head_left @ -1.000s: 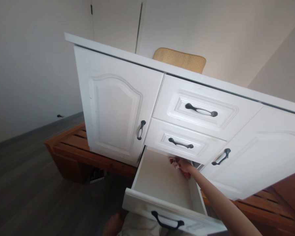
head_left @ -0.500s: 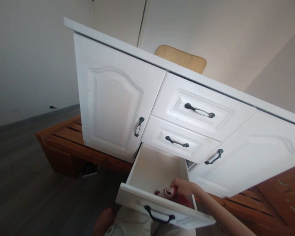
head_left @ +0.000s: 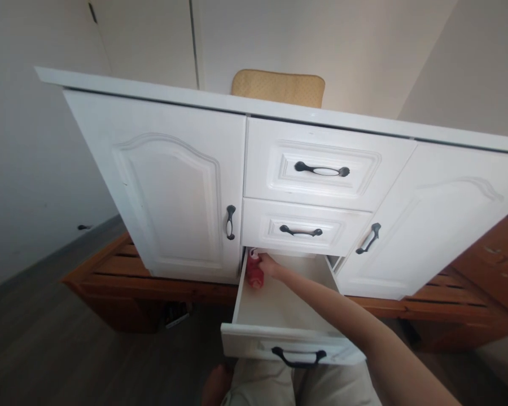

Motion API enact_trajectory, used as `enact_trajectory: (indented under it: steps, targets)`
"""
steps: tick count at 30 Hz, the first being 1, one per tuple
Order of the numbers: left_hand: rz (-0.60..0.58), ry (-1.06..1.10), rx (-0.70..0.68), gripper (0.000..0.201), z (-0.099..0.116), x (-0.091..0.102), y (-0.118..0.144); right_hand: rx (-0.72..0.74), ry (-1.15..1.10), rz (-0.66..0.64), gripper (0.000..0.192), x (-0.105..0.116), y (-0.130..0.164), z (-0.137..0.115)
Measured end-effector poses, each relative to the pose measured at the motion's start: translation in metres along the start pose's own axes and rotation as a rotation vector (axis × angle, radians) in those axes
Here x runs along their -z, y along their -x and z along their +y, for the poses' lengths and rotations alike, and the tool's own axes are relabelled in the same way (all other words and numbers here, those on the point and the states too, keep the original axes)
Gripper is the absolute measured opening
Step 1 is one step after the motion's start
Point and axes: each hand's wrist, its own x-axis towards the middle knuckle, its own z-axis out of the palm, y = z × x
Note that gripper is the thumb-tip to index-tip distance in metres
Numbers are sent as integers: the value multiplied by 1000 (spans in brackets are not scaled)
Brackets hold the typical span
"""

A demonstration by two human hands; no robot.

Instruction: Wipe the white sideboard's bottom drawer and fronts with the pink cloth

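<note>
The bottom drawer [head_left: 292, 307] of a white cabinet is pulled out toward me. Inside it, my right hand [head_left: 267, 266] grips a red, soft-looking item with a whitish part [head_left: 254, 276] at the drawer's back left corner. What kind of thing it is I cannot make out. My right forearm crosses over the drawer's right side. Beside my left leg, low in view, is my left hand [head_left: 215, 384]; its fingers are not clear. Below it all are my light trousers, under the drawer's front with its black and white handle [head_left: 298, 358].
The white cabinet [head_left: 173, 197] has two closed drawers above and a door on each side. It stands on a brown slatted wooden bench [head_left: 122, 282]. A tan padded backrest [head_left: 279, 88] rises behind the cabinet top. A dark book-like object [head_left: 176, 313] lies underneath.
My right hand has moved with the red item from the drawer's front right to its back left corner. My view has turned and levelled, so the cabinet looks less tilted.
</note>
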Motion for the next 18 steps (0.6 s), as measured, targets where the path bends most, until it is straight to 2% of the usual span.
enact_trajectory:
  steps: [4,7,10,13,18]
  targets:
    - [21,23,1,39,1,-2,3,-46,109,-334,19,-13,46,10]
    - [36,24,11,40,3,0,8,49,320,-622,23,-26,74,-2]
    - [37,2,25,39,7,5,12,149,579,-746,30,-28,86,-19]
    - [22,-20,34,39,9,9,12,62,702,-735,27,-8,102,-21]
    - [8,-22,13,41,4,6,9,-176,816,-725,29,61,160,10]
